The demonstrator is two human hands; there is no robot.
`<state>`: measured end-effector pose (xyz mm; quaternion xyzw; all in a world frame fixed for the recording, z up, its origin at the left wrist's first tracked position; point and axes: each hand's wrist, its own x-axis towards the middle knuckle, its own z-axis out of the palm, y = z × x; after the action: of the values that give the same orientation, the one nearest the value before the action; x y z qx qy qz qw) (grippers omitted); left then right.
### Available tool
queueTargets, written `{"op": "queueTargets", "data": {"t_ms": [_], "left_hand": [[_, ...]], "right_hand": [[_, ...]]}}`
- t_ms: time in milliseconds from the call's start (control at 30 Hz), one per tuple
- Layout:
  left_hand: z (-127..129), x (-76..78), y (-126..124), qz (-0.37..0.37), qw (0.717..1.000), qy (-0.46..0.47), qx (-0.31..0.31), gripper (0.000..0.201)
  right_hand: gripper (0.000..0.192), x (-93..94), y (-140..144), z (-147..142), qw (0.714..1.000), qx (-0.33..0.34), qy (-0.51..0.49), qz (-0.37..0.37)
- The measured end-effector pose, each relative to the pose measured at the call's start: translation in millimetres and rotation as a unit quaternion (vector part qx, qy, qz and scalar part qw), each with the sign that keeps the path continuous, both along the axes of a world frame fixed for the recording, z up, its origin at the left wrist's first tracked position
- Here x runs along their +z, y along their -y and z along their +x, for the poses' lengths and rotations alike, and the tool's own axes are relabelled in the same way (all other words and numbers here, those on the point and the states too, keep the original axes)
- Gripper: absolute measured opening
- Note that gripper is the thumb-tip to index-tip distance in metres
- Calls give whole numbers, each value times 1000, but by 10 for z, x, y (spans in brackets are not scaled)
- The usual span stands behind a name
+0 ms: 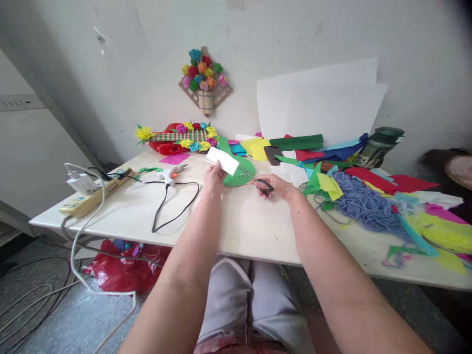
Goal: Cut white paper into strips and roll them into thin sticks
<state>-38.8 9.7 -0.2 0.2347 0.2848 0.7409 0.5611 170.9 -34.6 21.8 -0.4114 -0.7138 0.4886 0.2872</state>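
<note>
Over the middle of the table, my left hand (pixel 216 178) pinches a folded piece of white paper (pixel 223 161) by its lower left edge. My right hand (pixel 275 187) is closed around the black handles of a pair of scissors (pixel 265 186). The scissor blades point up and left, and their tips are close to the paper's right end; whether they touch it I cannot tell. Beneath both lies a green guitar-shaped cutout (pixel 245 176), partly covered by the paper and the scissors.
A white glue gun (pixel 170 176) with a looping black cord lies left, near a power strip (pixel 94 196). Behind is a flower-trimmed guitar craft (pixel 180 136). Coloured paper (pixel 298 142), a blue yarn heap (pixel 363 199) and a dark green bottle (pixel 381 145) crowd the right side.
</note>
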Motion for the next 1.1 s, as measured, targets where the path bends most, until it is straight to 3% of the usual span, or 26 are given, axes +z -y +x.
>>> {"op": "queueTargets", "data": {"t_ms": [433, 1100], "left_hand": [[37, -47, 1, -5, 998, 2, -61, 13], [76, -44, -12, -23, 997, 14, -77, 7]], "right_hand": [[32, -50, -39, -60, 997, 23, 67, -17], [26, 27, 62, -178, 997, 2, 68, -34]]}}
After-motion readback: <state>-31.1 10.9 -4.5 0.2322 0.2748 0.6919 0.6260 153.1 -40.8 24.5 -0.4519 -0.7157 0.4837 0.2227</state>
